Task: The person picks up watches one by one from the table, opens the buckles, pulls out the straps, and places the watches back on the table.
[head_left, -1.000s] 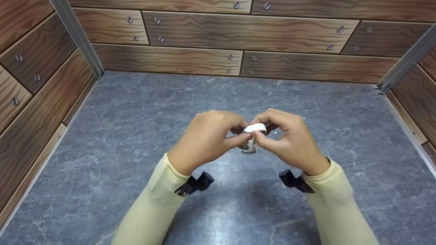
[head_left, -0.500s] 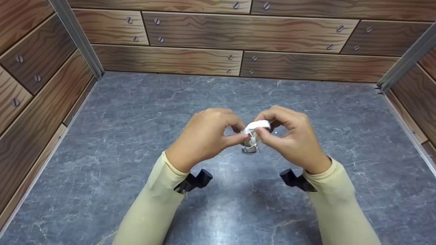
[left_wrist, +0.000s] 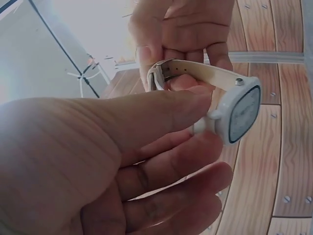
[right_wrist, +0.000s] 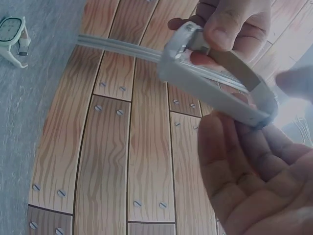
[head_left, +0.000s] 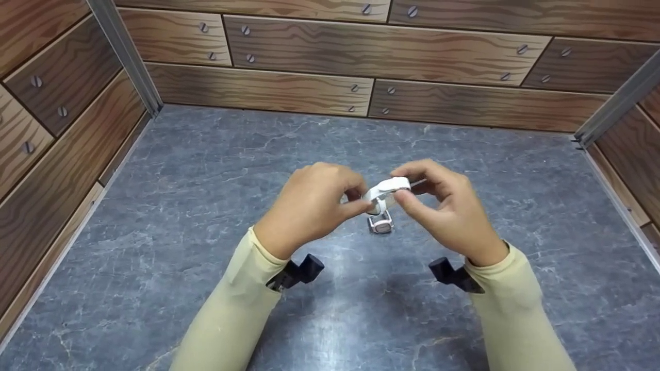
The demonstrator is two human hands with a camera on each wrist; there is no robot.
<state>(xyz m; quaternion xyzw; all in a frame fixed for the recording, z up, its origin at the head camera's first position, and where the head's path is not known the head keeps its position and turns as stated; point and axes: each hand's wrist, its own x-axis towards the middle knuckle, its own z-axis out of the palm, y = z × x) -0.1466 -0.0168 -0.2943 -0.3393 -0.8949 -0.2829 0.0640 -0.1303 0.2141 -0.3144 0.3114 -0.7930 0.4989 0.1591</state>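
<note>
A white wristwatch [head_left: 394, 184] with a rounded square case is held up between the two hands, its strap closed into a loop. My left hand [head_left: 314, 208] pinches the strap beside the case [left_wrist: 243, 115], thumb on top and fingers beneath. At the buckle end of the strap [right_wrist: 254, 93], my right hand [head_left: 443, 208] grips between thumb and fingers. Below them a second watch [head_left: 381, 225], with a pale square dial, rests on the table. That same watch [right_wrist: 12, 36] shows at the left edge of the right wrist view.
The grey marbled tabletop [head_left: 232, 165] is bounded by wood-print panels [head_left: 381, 49] at the back and both sides. Metal corner posts [head_left: 129, 56] stand at the rear. Black wrist cameras [head_left: 309, 268] sit on both sleeves.
The right hand has shifted slightly right, drawing the strap outward, and the held watch has tilted up on that side. More of the watch on the table shows below the hands.
</note>
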